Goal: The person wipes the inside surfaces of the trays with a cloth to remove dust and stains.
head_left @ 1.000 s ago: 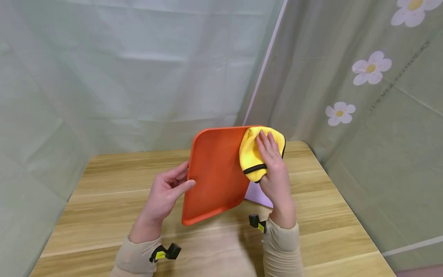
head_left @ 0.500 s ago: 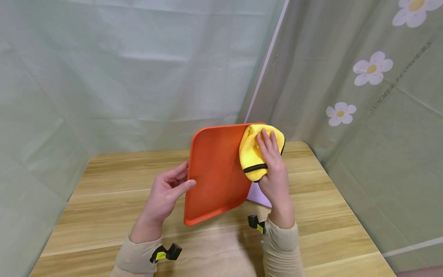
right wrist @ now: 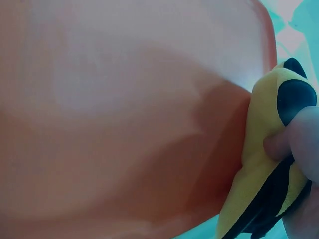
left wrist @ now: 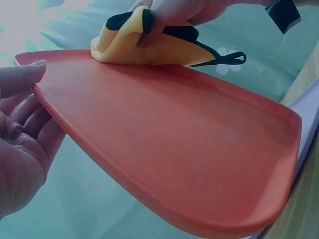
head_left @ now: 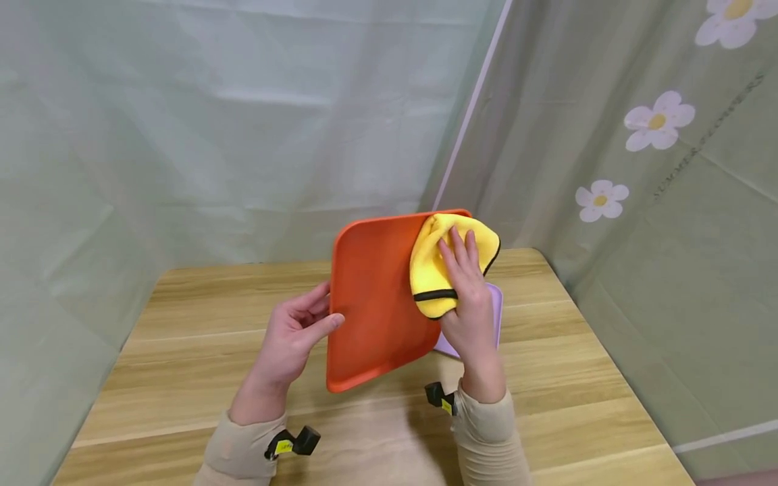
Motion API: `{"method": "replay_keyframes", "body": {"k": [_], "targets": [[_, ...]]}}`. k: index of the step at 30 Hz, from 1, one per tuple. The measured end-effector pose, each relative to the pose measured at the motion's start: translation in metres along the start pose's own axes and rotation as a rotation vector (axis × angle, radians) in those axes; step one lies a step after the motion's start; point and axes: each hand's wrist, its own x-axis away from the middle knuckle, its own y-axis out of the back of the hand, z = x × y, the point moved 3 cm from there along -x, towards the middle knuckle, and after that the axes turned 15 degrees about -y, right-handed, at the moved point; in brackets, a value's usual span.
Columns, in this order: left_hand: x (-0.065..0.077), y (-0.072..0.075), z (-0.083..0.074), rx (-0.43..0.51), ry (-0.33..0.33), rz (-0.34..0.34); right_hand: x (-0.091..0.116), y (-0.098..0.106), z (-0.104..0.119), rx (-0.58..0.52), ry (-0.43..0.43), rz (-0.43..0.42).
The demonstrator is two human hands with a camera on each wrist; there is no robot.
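An orange-red tray (head_left: 377,297) with a raised rim stands tilted above the table. My left hand (head_left: 292,334) grips its left edge, thumb on the front face and fingers behind, as the left wrist view also shows. My right hand (head_left: 468,297) holds a folded yellow cloth (head_left: 428,263) with black trim against the tray's upper right part. In the right wrist view, the thumb digs into the cloth (right wrist: 259,129). A black loop (left wrist: 234,58) hangs from the cloth in the left wrist view. The tray's back is hidden in the head view.
A lilac flat piece (head_left: 497,314) lies on the wooden table (head_left: 577,378), partly hidden behind the tray and right hand. Pale curtains (head_left: 273,135) stand behind the table and at both sides, with printed flowers on the right one.
My right hand and the cloth have slid slightly left across the tray. The tray's upper right corner has risen a little, and more of the lilac piece shows. My left hand keeps its grip.
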Motion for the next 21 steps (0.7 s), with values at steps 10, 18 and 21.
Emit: {"method": "replay_keyframes", "body": {"k": [10, 18, 21], "targets": [[0.001, 0.0, 0.007, -0.02, 0.049, -0.02, 0.002, -0.006, 0.005, -0.023, 0.019, 0.016], [0.001, -0.004, 0.013, -0.058, 0.138, -0.061, 0.004, -0.014, 0.009, -0.026, 0.037, 0.088], [0.001, -0.005, 0.014, -0.068, 0.155, -0.058, 0.004, -0.016, 0.011, -0.017, 0.043, 0.116]]}}
